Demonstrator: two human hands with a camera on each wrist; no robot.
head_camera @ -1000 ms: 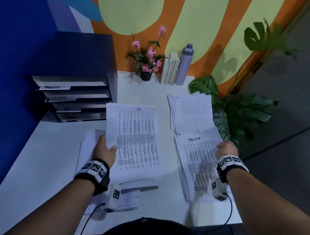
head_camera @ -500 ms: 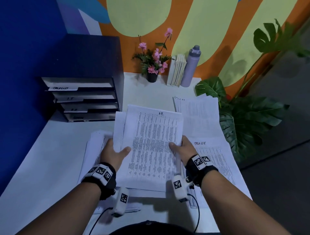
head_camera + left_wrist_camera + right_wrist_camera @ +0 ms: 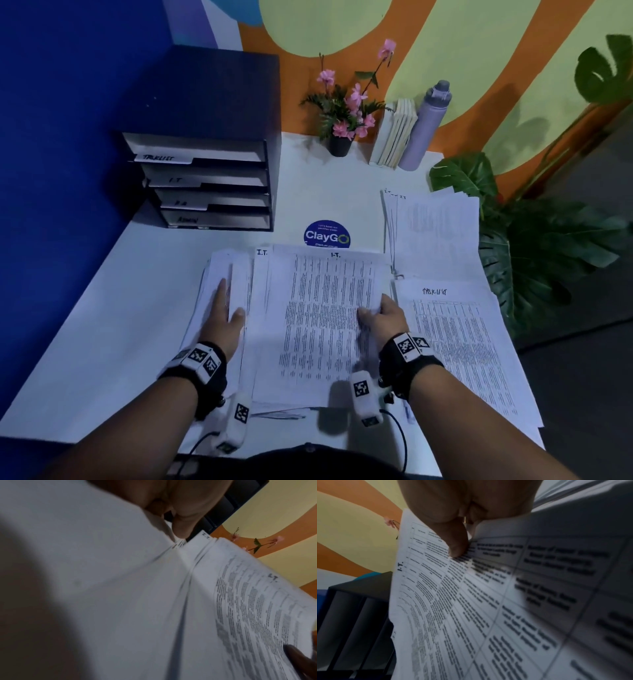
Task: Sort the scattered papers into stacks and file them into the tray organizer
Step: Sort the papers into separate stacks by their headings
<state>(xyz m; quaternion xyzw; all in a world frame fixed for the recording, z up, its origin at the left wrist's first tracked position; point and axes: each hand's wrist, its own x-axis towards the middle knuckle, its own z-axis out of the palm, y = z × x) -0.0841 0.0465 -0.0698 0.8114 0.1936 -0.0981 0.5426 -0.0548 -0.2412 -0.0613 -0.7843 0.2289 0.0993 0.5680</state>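
The printed I.T. sheet [image 3: 325,322] lies on top of the middle paper stack, in front of me. My right hand [image 3: 378,313] pinches its right edge, thumb [image 3: 453,545] on top of the print. My left hand [image 3: 222,308] rests flat, fingers straight, on the white pile [image 3: 219,274] to the left. A Tasklist stack [image 3: 455,346] lies to the right, with another stack [image 3: 431,233] behind it. The dark tray organizer [image 3: 205,185] stands at the back left, its trays bearing handwritten labels. In the left wrist view the I.T. sheet [image 3: 248,608] curves up beside the pile.
A flower pot [image 3: 339,144], upright books [image 3: 394,137] and a purple bottle [image 3: 424,130] line the back wall. A blue ClayGo sticker [image 3: 327,234] sits on the table behind the middle stack. A leafy plant [image 3: 548,257] crowds the table's right edge.
The I.T. sheet, first held up by my left hand, came down onto the middle stack. My right hand came over from the Tasklist stack and took its right edge; my left hand released it.
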